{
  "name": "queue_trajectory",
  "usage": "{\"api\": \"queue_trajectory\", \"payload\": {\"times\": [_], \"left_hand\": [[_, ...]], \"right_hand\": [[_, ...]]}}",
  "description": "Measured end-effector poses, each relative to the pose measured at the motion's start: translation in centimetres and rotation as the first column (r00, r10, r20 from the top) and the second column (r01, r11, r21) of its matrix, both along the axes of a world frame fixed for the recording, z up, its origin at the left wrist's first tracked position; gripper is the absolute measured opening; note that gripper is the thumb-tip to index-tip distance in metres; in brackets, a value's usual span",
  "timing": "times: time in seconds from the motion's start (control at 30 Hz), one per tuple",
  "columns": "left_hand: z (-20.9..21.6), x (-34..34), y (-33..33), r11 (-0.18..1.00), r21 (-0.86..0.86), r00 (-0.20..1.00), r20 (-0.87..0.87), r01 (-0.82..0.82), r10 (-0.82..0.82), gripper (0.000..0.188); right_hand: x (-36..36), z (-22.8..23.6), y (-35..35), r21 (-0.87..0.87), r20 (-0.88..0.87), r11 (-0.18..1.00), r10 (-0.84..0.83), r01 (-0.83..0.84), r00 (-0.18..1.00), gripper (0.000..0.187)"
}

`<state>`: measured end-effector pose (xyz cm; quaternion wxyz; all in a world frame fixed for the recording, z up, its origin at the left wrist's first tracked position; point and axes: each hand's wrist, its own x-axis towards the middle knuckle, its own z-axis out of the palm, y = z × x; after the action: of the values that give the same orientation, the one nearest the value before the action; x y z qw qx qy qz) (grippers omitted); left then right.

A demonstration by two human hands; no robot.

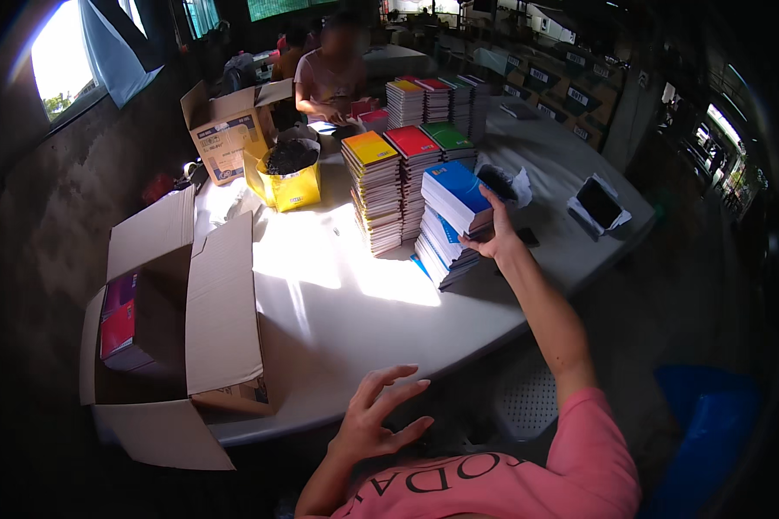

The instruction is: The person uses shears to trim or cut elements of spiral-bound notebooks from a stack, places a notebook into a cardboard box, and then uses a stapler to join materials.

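Blue notebooks (453,188), right edge held in right grip (497,230)

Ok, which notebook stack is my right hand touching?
The front blue stack: your right hand grips its right side. The yellow stacks and red stacks stand farther back.

Clasping blue notebooks (453,192) with right hand (495,232) toward two o'clock; holding left hand (377,419) loosely spread at six o'clock.

Hidden from me: some fingers of the right hand (497,235); the floor of the near carton (222,303), in shadow. Blurred: a co-worker's head (344,39). Too small to read: far labels (539,75). Cut off below: the shirt (493,489).
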<state>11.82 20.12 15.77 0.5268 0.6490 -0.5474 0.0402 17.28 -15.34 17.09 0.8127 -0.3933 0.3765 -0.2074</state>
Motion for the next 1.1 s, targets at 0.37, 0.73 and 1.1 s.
{"api": "queue_trajectory", "payload": {"times": [0.37, 0.73, 1.1], "left_hand": [[-3.8, 13.5, -26.8, 0.97, -0.063, 0.617, -0.781, -0.235, 0.098, 0.106], [-3.5, 15.1, -28.7, 0.97, -0.139, 0.715, -0.697, -0.198, 0.046, 0.101], [-3.3, 18.2, -29.0, 0.987, -0.144, 0.551, -0.831, -0.077, -0.078, 0.101]], "right_hand": [[-1.0, -0.2, -1.0, 0.042, 0.07, 0.977, 0.207, -0.21, 0.976, 0.084], [-6.0, 2.2, -4.0, -0.13, -0.352, 0.863, 0.419, -0.487, 0.837, 0.088], [-2.2, -24.8, 0.3, -0.878, -0.194, 0.433, 0.068, -0.204, 0.979, 0.093]]}}
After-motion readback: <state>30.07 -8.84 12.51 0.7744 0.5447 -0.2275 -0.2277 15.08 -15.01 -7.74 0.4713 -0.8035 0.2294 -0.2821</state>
